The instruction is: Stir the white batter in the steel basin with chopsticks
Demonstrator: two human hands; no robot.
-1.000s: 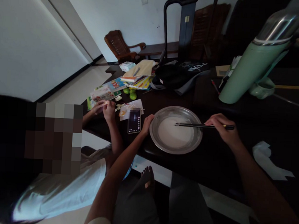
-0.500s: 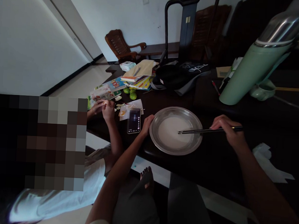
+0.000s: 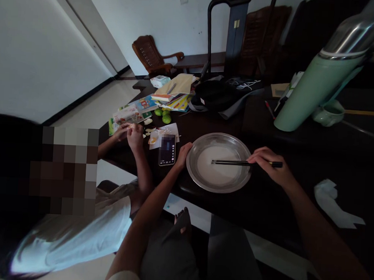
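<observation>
A round metal basin (image 3: 193, 176) stands on the dark table with a milky white liquid (image 3: 216, 175) in its bottom. My left hand (image 3: 183, 155) grips the basin's left rim; the fingertips show at the edge and the thumb side is partly hidden. In my right hand (image 3: 272, 163) is a pair of black chopsticks (image 3: 232, 163), closed in the fingers and lying almost level over the right rim. Their tips are in the liquid, left of its middle. Just left of my left hand, a phone (image 3: 167, 153) with a lit screen lies near a white paper (image 3: 171, 132) with scraps.
At left sits another person (image 3: 107, 219), both hands (image 3: 132, 134) together over the table. Behind lie green fruits (image 3: 166, 119), books (image 3: 173, 98) and a black bag (image 3: 217, 93). A green thermos (image 3: 318, 88) and cup (image 3: 329, 114) stand at right, near a crumpled tissue (image 3: 331, 199).
My right hand has moved left, carrying the chopstick tips from the liquid's middle toward its left side. My left hand stays on the rim.
</observation>
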